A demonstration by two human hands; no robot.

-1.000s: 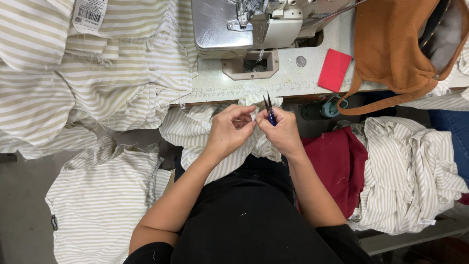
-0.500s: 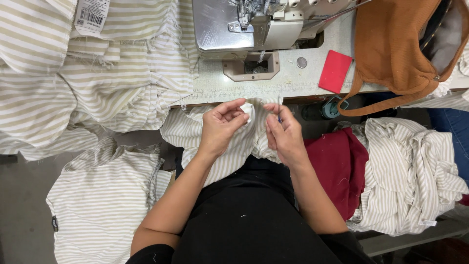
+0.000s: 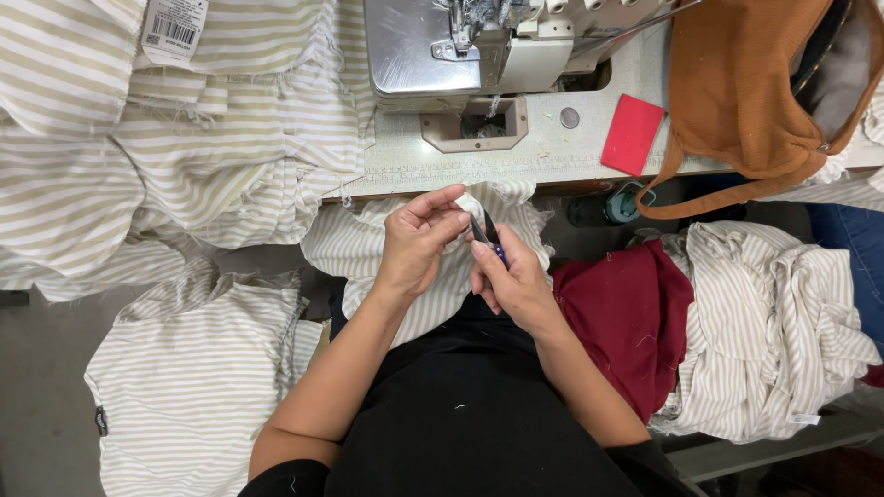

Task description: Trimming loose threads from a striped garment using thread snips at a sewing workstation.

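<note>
We held the striped fabric piece [image 3: 470,204] — white with pale beige bands, its edge frayed — just off the worktop's [image 3: 552,152] front edge. Our left hand [image 3: 416,244] pinched it; our right hand [image 3: 516,281] closed its grip on small thread snips [image 3: 488,237] touching it. The sewing machine [image 3: 460,46] sat at the worktop's back — a red card [image 3: 632,134] towards its right.
</note>
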